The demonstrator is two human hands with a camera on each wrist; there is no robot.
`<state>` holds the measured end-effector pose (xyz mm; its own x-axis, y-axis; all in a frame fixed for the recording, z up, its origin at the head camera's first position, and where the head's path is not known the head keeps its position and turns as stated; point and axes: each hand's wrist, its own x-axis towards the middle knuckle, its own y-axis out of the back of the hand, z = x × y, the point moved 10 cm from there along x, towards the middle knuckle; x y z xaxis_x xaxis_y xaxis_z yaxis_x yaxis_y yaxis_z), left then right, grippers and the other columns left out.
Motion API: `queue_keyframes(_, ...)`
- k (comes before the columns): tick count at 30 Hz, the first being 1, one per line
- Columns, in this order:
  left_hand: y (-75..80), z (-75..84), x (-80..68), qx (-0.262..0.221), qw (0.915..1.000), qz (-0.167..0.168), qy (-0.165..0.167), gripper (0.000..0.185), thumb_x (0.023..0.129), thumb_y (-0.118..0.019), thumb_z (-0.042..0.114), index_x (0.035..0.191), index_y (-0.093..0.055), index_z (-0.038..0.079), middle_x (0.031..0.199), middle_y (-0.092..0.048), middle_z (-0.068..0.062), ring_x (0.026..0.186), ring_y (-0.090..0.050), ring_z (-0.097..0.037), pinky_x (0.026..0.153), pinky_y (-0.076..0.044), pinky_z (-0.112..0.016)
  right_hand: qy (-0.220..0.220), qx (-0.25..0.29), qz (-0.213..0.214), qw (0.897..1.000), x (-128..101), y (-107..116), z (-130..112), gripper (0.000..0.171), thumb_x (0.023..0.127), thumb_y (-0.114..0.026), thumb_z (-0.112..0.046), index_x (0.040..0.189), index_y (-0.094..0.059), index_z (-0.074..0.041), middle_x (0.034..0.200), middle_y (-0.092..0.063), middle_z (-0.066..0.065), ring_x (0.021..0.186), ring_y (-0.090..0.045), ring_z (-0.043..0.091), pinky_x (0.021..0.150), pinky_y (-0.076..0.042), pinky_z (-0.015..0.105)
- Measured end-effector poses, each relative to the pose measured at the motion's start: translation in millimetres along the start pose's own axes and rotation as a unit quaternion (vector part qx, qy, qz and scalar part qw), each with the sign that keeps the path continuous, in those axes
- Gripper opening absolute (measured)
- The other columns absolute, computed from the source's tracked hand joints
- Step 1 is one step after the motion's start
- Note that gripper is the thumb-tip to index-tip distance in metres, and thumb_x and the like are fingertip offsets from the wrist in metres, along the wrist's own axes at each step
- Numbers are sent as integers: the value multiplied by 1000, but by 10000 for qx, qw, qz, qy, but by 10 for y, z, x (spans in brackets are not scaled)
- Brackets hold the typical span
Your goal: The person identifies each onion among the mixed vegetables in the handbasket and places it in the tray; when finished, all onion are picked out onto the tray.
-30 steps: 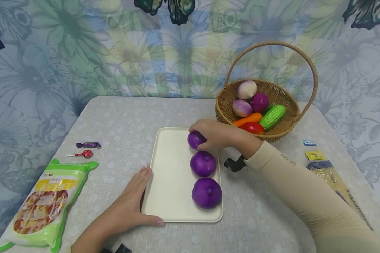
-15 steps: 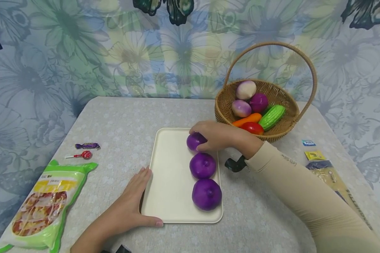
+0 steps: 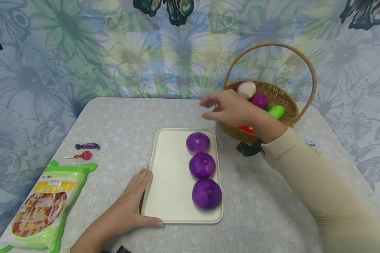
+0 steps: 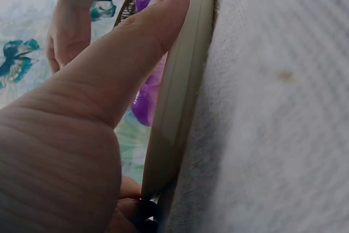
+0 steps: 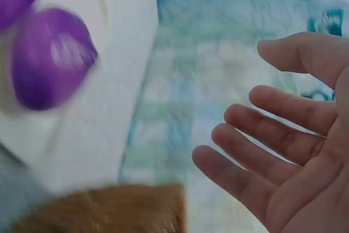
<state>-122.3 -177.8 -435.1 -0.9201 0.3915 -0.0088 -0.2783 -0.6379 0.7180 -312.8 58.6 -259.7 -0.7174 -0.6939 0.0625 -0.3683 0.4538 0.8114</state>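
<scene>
Three purple onions stand in a column along the right side of the cream tray (image 3: pixel 168 175): a far onion (image 3: pixel 197 142), a middle onion (image 3: pixel 202 165) and a near onion (image 3: pixel 207 194). My left hand (image 3: pixel 131 203) rests at the tray's near left corner, fingers straight along the left edge and thumb at the front edge. With nothing in it, my right hand (image 3: pixel 232 107) hangs in the air over the left rim of the wicker basket (image 3: pixel 280 93). Its fingers are spread and slightly bent in the right wrist view. It hides part of the basket's contents.
Inside the basket show a whitish bulb (image 3: pixel 247 89), a purple onion (image 3: pixel 259 101), a green ridged gourd (image 3: pixel 277 111) and a red vegetable (image 3: pixel 247 129). A tall handle (image 3: pixel 313 70) arches over it. At left lie a food bag (image 3: pixel 44 207), a lollipop (image 3: pixel 86 155) and a wrapped candy (image 3: pixel 87 146).
My right hand has let go of the far onion, which stays on the tray, and has moved up and right to the basket. The left hand has stayed at the tray corner.
</scene>
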Motion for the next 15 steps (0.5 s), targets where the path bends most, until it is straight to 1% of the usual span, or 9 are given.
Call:
queue_keyframes(4, 1, -3, -1, 13, 10000, -4, 5, 147, 66, -91, 71, 167, -13, -1, 173, -9, -20, 158, -3, -39, 125, -4, -53, -549, -84, 166, 9983, -8, 350, 263, 45, 103, -71, -31, 138, -65, -4, 131, -69, 11, 120, -63, 26, 106, -48, 45)
queue_keyframes(7, 1, -2, 0, 26, 10000, -12, -27, 147, 66, -90, 71, 167, -12, -2, 173, -8, -20, 158, -3, -39, 126, -1, -48, -886, 27, 355, 9954, -44, 591, 494, 46, 103, -70, -32, 139, -64, -3, 132, -68, 14, 122, -60, 29, 107, -45, 49)
queue_keyframes(9, 0, -1, 1, 33, 10000, -25, -42, 147, 66, -90, 71, 167, -12, -2, 173, -8, -19, 158, -2, -38, 126, 0, -44, -1100, 61, 485, 9927, -72, 720, 648, 48, 103, -70, -33, 139, -64, -2, 134, -66, 17, 124, -59, 33, 108, -44, 52)
queue_keyframes(12, -4, -6, 4, 11, 10000, -53, 0, 148, 66, -90, 71, 167, -11, -1, 174, -7, -19, 158, -2, -38, 126, -1, -49, -1531, 84, 607, 9863, -133, 873, 884, 53, 102, -70, -37, 142, -62, -3, 140, -62, 19, 132, -55, 37, 111, -41, 55)
queue_keyframes(15, -7, -13, 6, -5, 10000, -68, 40, 147, 66, -90, 71, 168, -11, 0, 174, -7, -18, 158, -1, -37, 126, -2, -52, -1934, 48, 609, 9792, -192, 976, 1112, 60, 102, -68, -42, 148, -56, -5, 149, -54, 19, 139, -48, 39, 112, -39, 58)
